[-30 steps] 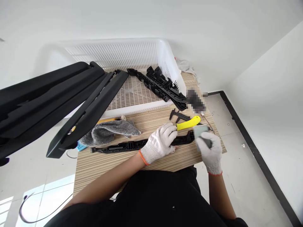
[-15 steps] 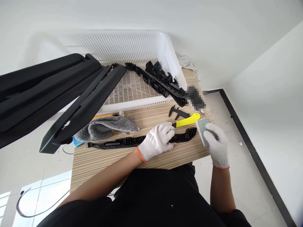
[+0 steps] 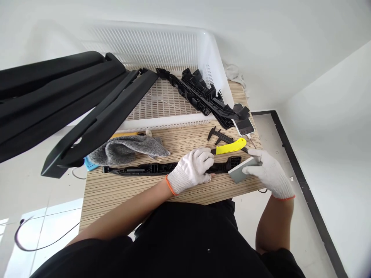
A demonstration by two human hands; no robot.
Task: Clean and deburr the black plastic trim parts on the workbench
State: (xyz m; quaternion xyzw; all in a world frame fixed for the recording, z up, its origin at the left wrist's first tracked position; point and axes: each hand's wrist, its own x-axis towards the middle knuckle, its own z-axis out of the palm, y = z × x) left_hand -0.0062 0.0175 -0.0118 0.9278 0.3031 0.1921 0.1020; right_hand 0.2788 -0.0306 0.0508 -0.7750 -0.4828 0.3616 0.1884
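My left hand (image 3: 193,170), in a white knit glove with an orange cuff, is closed over a long black plastic trim strip (image 3: 142,169) lying across the table. Its middle is hidden under the glove. At the strip's right end, my right hand (image 3: 268,173), gloved the same way, grips a flat grey-green sanding sponge (image 3: 242,172) between thumb and fingers. The sponge is tilted, with one edge by the strip's end; whether they touch I cannot tell. Just beyond my left hand lies a yellow-handled knife (image 3: 231,147), and behind it a black caliper (image 3: 220,136).
A white plastic basket (image 3: 216,71) stands at the back, holding black plastic parts (image 3: 199,94). Long black panels (image 3: 95,112) jut in from the left above a grey cloth (image 3: 127,148). A phone (image 3: 245,126) with a cable lies on the wooden table (image 3: 116,193) at right.
My right hand has turned and brought the sanding sponge leftward and down to the strip's right end. My left hand keeps its hold. The view has shifted slightly.
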